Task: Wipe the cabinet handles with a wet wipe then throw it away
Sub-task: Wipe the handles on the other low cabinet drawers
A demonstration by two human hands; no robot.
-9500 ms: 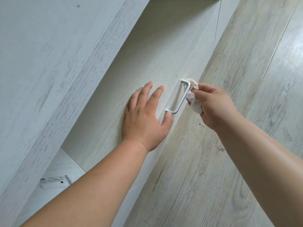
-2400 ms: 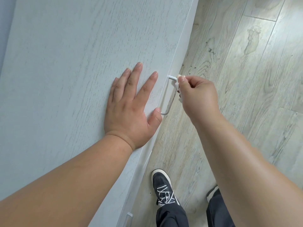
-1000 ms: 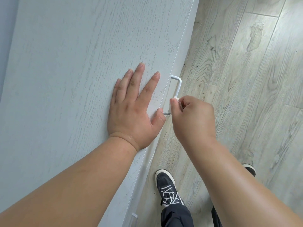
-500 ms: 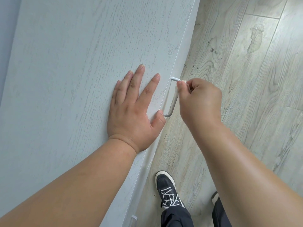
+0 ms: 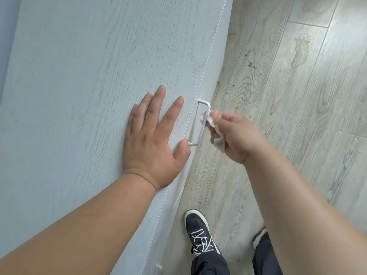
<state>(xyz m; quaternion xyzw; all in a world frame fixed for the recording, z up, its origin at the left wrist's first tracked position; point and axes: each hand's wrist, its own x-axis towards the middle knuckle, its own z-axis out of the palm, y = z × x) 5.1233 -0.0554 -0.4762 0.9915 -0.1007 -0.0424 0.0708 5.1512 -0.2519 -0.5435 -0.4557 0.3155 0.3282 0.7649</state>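
Pinching wet wipe [image 5: 215, 130] against handle [image 5: 202, 124], right hand [image 5: 236, 135]; left hand [image 5: 153, 139] flat on door [image 5: 99, 76].

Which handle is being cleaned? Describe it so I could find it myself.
Start at the big pale cabinet front on the left, where the left hand lies flat. Beside that hand's thumb, at the front's edge, sits a thin white loop handle. Unlike the other handle barely showing at the bottom, this one has a crumpled wipe held against it by the right hand.
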